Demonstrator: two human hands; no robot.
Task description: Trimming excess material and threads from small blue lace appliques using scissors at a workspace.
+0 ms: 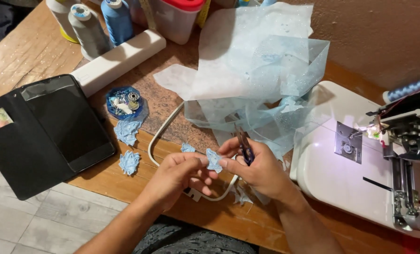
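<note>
On wooden table (40, 51) | hands pinch blue patch (214, 160) | sewing machine (360, 160) right

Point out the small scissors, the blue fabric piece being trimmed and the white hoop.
small scissors (244, 145), head view, on the dark blades.
blue fabric piece (214, 160), head view, its middle.
white hoop (161, 130), head view, left curved rim.

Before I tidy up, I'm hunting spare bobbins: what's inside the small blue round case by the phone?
Inside the blue round case lie one metal bobbin and small white and silvery bits. Whatever sits beneath them is covered.
</note>
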